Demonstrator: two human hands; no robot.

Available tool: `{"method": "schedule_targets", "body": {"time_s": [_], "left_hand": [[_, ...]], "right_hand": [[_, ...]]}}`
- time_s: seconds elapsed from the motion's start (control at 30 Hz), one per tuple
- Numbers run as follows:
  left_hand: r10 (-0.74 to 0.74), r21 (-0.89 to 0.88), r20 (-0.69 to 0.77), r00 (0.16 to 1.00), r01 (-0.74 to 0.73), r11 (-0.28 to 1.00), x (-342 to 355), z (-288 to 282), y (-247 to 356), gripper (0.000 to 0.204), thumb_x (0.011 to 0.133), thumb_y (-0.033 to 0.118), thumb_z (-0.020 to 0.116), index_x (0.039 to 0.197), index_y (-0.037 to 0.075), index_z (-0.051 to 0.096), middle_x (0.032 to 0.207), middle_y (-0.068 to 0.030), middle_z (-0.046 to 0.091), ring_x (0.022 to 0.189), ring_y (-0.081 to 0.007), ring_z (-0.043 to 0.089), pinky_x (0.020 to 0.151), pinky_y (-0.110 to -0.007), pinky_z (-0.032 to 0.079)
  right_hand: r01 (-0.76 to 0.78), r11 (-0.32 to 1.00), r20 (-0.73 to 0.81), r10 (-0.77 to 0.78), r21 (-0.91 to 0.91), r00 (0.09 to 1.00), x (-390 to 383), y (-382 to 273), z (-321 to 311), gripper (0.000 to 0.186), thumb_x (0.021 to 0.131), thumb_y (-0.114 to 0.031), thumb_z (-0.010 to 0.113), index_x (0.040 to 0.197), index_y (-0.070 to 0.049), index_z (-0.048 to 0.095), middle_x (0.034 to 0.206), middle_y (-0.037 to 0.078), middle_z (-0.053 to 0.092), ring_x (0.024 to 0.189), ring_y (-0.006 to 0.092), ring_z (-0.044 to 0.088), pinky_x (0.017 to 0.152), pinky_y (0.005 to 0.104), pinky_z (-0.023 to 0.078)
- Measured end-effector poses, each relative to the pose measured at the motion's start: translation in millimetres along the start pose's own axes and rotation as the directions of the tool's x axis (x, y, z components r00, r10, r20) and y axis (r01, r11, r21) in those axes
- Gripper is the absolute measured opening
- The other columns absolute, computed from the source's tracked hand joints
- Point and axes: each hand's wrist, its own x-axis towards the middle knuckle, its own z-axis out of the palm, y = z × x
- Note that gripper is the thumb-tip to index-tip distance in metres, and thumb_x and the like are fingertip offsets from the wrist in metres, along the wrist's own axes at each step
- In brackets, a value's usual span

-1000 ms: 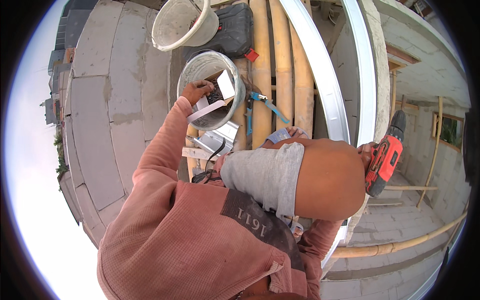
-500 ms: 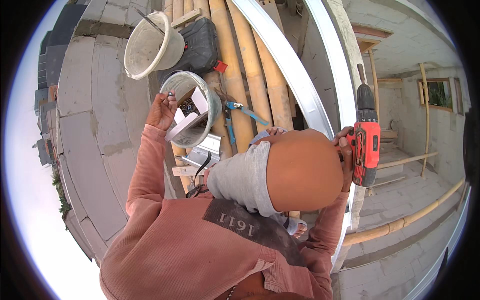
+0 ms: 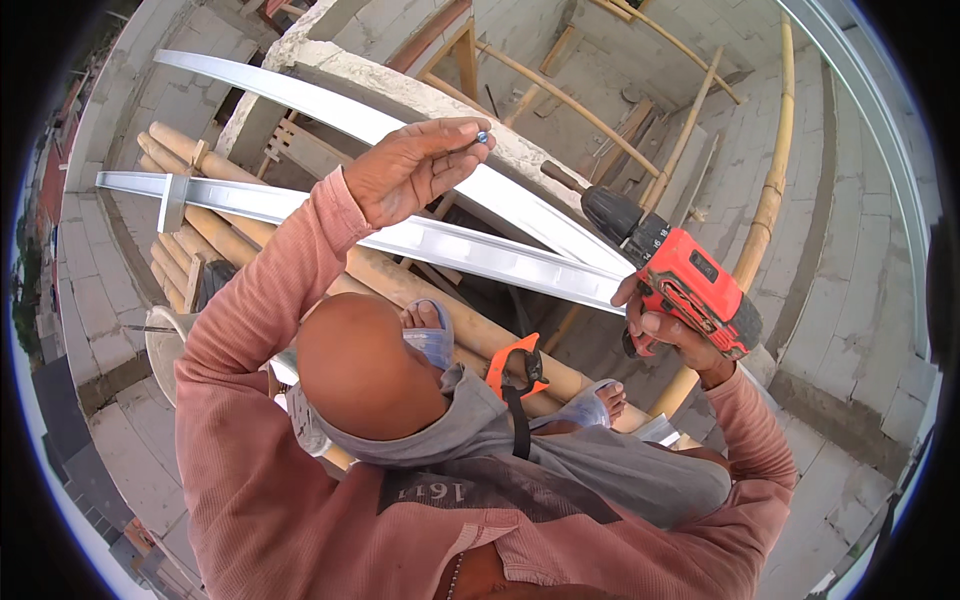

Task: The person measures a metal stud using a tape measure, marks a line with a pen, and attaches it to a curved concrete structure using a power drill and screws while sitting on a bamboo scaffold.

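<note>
Screw [image 3: 482,136], small and silvery, is nearly lost between fingertips, so its shape is hard to make out; it looks like a short fastener with a bluish head. It sits just above the long grey metal channel [image 3: 440,243]. The left hand [image 3: 415,170] pinches it, fingers closed on it. The right hand [image 3: 665,330], below the channel's near end, is wrapped tight round the red drill [image 3: 690,285], whose handle it hides.
</note>
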Motion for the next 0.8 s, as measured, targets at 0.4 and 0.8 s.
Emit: {"method": "schedule_targets", "body": {"time_s": [0.4, 0.8], "left_hand": [[-0.513, 0.270, 0.078, 0.855, 0.477, 0.836, 125.5, 162.1, -180.1, 0.020, 0.102, 0.025, 0.070, 0.111, 0.009, 0.064, 0.102, -0.0010, 0.067, 0.090, -0.0081, 0.066, 0.087, -0.023, 0.059], [-0.614, 0.452, 0.071, 0.786, 0.524, 0.722, 131.1, 181.4, -251.1, 0.021, 0.104, 0.027, 0.067, 0.108, 0.007, 0.068, 0.099, -0.0007, 0.070, 0.085, -0.0060, 0.067, 0.079, -0.021, 0.059]], "right_hand": [[0.150, 0.941, -0.576, 0.055, 0.303, 0.816, -160.0, 118.4, -1.2, 0.057, 0.087, -0.025, 0.078, 0.130, 0.007, 0.059, 0.083, 0.011, 0.067, 0.072, 0.0172, 0.066, 0.069, 0.0334, 0.059], [0.025, 0.956, -0.656, -0.219, -0.292, 0.722, -213.2, 153.1, 7.2, 0.044, 0.091, -0.008, 0.072, 0.134, -0.002, 0.061, 0.106, 0.007, 0.067, 0.081, 0.0157, 0.064, 0.069, 0.0294, 0.052]]}}
